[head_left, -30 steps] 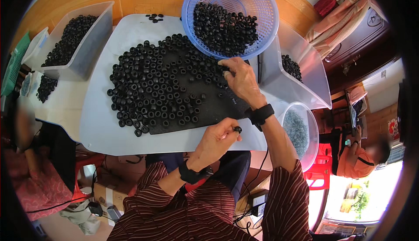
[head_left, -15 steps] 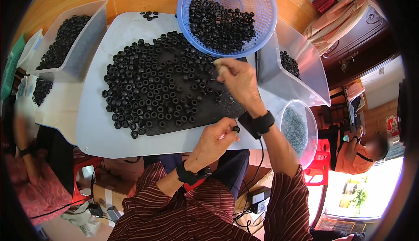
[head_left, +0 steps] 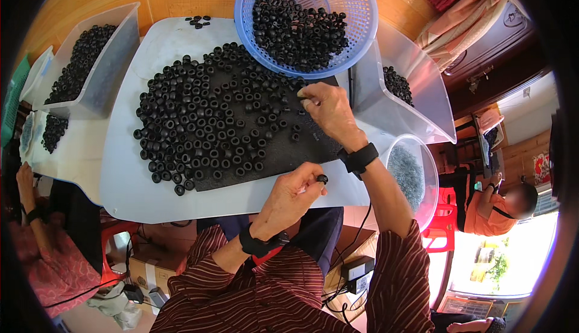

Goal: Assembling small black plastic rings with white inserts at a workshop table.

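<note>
My left hand (head_left: 288,201), at the front edge of the white table, is closed with a small black ring (head_left: 322,179) pinched between thumb and forefinger. Farther up and to the right, my right hand (head_left: 332,113) hangs over the right part of a black mat (head_left: 310,143), just below a blue basket (head_left: 240,22). Its thumb and forefinger are pressed together; what is between them, if anything, I cannot make out. A wide heap of similar black rings (head_left: 196,116) covers most of the mat and spills onto the table to its left.
More black pieces fill the blue basket. Clear plastic bins stand at the left (head_left: 102,89) and right (head_left: 422,113). A clear tub (head_left: 429,182) of fine bluish-clear material sits by my right forearm. People sit at far left and far right.
The view has shifted slightly, moving the table a little left. My right hand's fingers have come together more plainly near the basket. My left hand still holds the ring.
</note>
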A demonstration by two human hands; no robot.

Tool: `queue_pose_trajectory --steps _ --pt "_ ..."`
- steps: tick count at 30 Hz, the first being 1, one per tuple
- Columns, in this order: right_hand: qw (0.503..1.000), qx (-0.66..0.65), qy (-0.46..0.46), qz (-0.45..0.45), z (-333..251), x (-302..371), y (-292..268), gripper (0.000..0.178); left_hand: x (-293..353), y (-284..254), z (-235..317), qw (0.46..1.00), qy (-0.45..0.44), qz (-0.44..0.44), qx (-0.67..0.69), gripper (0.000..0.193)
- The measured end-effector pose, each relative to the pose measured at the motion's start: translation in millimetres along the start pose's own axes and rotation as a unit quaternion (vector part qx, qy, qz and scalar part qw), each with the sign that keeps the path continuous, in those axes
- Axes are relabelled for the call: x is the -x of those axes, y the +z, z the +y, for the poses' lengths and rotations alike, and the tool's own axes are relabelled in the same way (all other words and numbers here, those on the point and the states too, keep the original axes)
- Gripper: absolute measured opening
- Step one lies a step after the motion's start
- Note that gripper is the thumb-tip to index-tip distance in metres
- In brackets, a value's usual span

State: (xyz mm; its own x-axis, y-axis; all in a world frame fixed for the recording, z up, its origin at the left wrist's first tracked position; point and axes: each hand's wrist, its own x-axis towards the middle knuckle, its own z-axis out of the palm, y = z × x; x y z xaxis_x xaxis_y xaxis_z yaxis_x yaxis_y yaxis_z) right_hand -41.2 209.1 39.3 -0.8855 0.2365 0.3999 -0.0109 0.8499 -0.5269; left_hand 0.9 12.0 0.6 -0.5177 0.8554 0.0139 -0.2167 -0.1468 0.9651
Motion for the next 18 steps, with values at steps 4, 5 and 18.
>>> queue_pose_trajectory --steps 4,5,18 --pt "0.99 0.124 -0.016 -0.063 -7 -1 -3 0.015 -1 2 0 1.0 -0.01 0.0 0.002 0.016" --pt "0.986 0.148 -0.008 -0.072 -9 0 -6 0.016 -2 4 -3 1.0 0.011 0.018 0.008 0.015" --pt "0.947 -0.184 0.261 0.045 -43 76 -48 0.019 -2 4 0 0.999 0.021 0.04 0.025 0.014"
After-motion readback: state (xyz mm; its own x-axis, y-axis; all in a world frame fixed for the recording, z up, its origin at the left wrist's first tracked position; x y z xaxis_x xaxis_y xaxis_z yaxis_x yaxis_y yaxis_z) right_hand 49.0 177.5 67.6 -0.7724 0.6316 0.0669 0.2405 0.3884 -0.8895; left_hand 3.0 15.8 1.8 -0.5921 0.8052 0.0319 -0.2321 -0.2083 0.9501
